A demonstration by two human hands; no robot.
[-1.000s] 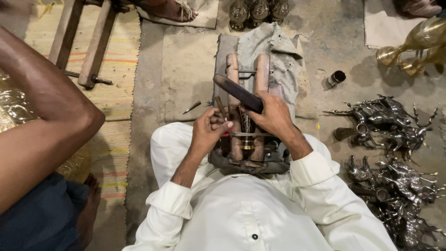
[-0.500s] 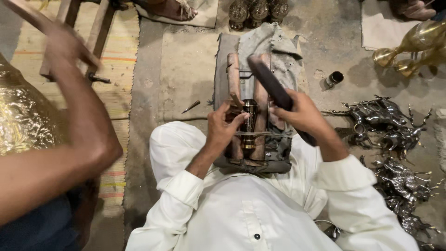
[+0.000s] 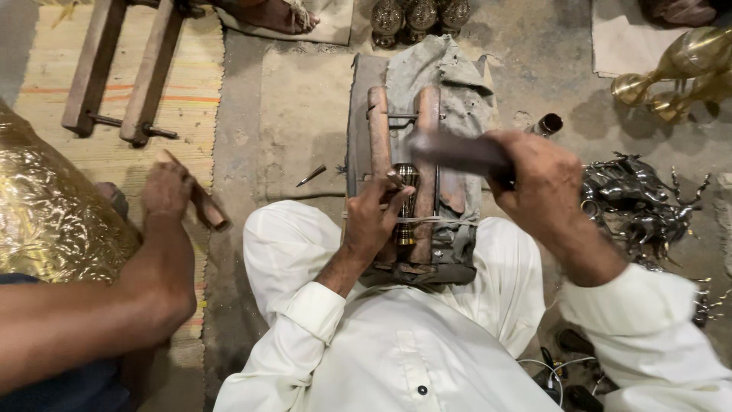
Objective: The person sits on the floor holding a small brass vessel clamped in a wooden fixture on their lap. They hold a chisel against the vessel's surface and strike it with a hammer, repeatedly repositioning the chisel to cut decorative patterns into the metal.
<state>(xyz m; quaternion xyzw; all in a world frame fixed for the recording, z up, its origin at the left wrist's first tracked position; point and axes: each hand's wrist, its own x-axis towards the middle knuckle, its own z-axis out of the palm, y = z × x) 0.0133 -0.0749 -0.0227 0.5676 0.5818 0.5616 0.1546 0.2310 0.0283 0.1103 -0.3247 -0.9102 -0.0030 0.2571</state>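
Left hand (image 3: 374, 217) fingers pinch small brass piece (image 3: 406, 200) in wooden clamp (image 3: 402, 164); rigid, probably heavy. Right hand (image 3: 543, 183) fingers clamped on blurred mallet (image 3: 457, 152).

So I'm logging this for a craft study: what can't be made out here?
Head view only:
- Dark tool in the right hand: motion-blurred, its kind unclear.
- Small metal piece between the wooden bars: partly hidden by the left hand.
- Golden sheet: cut off at the left edge.

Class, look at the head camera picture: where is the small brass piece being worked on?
The brass piece sits mid-frame, clamped between two wooden bars, right beside the left hand and below the mallet in the right hand.
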